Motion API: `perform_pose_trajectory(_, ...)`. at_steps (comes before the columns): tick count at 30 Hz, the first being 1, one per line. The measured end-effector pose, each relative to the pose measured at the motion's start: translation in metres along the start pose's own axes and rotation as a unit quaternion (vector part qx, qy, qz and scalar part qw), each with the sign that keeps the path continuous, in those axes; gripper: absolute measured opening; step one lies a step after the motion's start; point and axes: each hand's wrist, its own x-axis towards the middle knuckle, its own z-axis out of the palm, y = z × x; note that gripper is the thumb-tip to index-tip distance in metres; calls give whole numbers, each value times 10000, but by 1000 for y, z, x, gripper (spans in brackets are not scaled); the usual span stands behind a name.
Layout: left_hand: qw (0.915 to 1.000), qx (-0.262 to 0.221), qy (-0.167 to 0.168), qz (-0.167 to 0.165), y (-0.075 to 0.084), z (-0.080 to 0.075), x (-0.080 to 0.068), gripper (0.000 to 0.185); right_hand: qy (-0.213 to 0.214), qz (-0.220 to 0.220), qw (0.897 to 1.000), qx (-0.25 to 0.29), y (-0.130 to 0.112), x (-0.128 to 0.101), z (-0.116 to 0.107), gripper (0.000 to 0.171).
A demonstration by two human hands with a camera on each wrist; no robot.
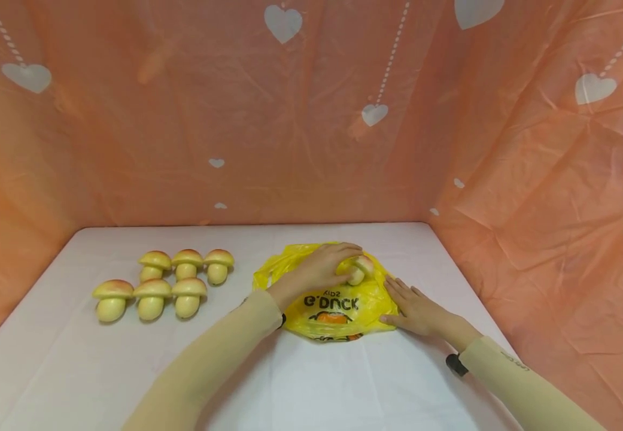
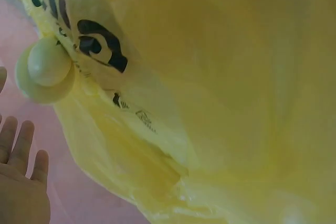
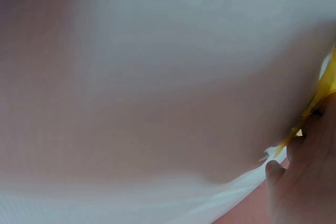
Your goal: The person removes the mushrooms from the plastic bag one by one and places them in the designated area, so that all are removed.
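A yellow plastic bag (image 1: 328,299) with black print lies flat on the white table (image 1: 128,371). My left hand (image 1: 322,266) reaches over the bag and grips a yellow toy mushroom (image 1: 358,270) on top of it. My right hand (image 1: 416,308) lies flat with straight fingers, pressing the bag's right edge. In the left wrist view the mushroom (image 2: 46,72) shows stem-first against the bag (image 2: 210,103), with the right hand (image 2: 21,182) at the lower left. The right wrist view is blurred, showing the table (image 3: 157,77), a sliver of the bag (image 3: 323,90) and my right hand (image 3: 307,182).
Several more toy mushrooms (image 1: 163,281) stand in two rows on the left of the table. Orange sheeting with white hearts (image 1: 311,120) walls the table at the back and both sides.
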Motion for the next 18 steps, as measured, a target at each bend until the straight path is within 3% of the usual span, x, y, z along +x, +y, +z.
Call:
perform_pose_trajectory(10, 9977, 271, -616, 61, -3, 11, 13, 59, -25, -5, 10000, 28, 0, 1, 1, 95)
perform_pose_trajectory(18, 9946, 628, -797, 203, -1, 14, 19, 64, -36, 23, 10000, 7, 0, 0, 0, 95)
